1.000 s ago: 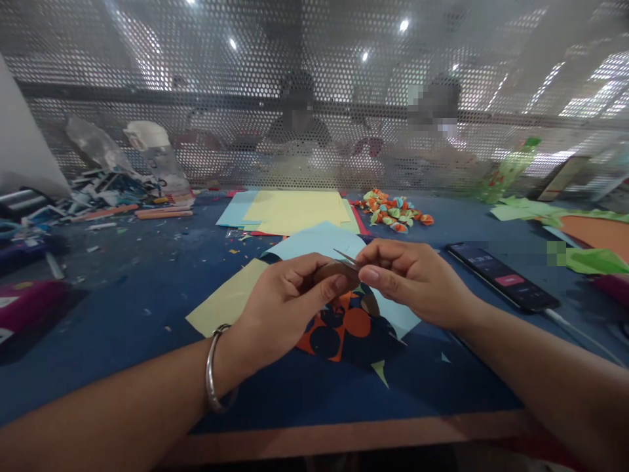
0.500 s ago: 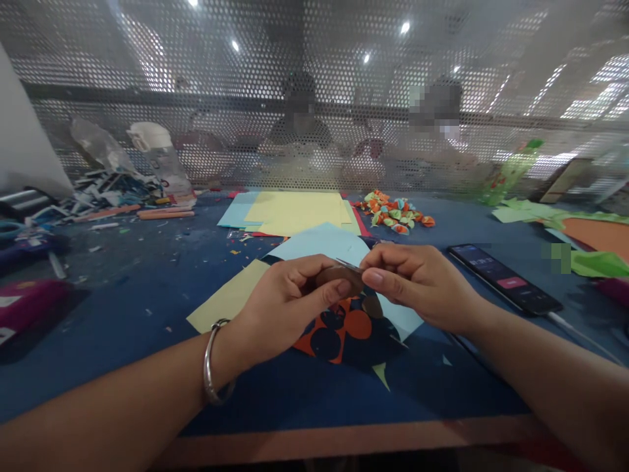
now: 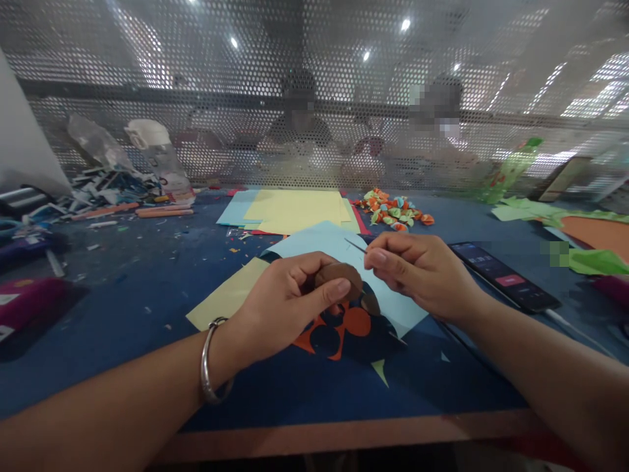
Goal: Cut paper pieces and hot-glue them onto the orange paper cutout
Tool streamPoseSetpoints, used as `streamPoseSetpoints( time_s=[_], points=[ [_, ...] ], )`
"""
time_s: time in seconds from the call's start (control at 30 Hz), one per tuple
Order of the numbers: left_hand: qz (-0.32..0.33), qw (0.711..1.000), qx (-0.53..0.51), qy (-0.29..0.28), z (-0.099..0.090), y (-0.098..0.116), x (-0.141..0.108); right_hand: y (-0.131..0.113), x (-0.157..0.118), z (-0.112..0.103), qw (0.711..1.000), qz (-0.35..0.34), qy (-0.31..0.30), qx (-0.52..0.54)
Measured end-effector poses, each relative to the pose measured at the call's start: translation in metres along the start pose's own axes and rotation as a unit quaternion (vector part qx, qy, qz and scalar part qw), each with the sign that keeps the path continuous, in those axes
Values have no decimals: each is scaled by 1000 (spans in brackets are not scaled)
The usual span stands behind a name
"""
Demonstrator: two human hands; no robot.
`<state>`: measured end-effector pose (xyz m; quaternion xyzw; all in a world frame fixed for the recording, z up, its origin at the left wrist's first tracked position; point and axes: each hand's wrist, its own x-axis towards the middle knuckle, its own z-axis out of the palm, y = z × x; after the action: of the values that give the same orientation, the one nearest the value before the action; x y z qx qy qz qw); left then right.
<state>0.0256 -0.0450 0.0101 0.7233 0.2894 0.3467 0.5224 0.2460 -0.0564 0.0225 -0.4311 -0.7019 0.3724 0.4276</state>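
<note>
My left hand [image 3: 289,295], with a silver bangle on the wrist, is closed on a brown rounded disc [image 3: 346,276], pinched between thumb and fingers. My right hand [image 3: 417,272] grips a thin pointed metal tool [image 3: 354,246] whose tip sticks out to the left, apart from the disc; most of it is hidden in the fingers. Below the hands lies an orange paper sheet [image 3: 304,341] with round holes cut in it. An orange paper circle [image 3: 358,322] and a smaller brown disc [image 3: 371,303] lie beside it. Light blue paper [image 3: 319,239] spreads behind the hands.
Yellow paper sheets [image 3: 295,210] are stacked at the back, with a pile of small folded orange and green papers [image 3: 393,210] to their right. A phone [image 3: 506,275] with a cable lies right. At left stand a bottle [image 3: 164,160] and a purple pouch [image 3: 29,301].
My right hand has drawn back slightly up and to the right, so the pointed tool is now apart from the brown disc. My left hand has stayed in place.
</note>
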Motion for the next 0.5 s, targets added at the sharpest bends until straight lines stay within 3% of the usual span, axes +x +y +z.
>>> streamPoseSetpoints(
  time_s=[0.17,0.27,0.4,0.5],
  points=[
    [-26,997,20,-72,-4,2,-2,7,3,-4,999,6,46,20],
    [-28,986,132,-96,-10,4,-1,8,5,-5,998,17,62,22],
    [-10,923,366,-119,-19,9,2,8,7,-5,997,16,77,19],
    [-33,893,426,-138,-26,12,4,8,8,-5,997,0,83,-5]
  ],
)
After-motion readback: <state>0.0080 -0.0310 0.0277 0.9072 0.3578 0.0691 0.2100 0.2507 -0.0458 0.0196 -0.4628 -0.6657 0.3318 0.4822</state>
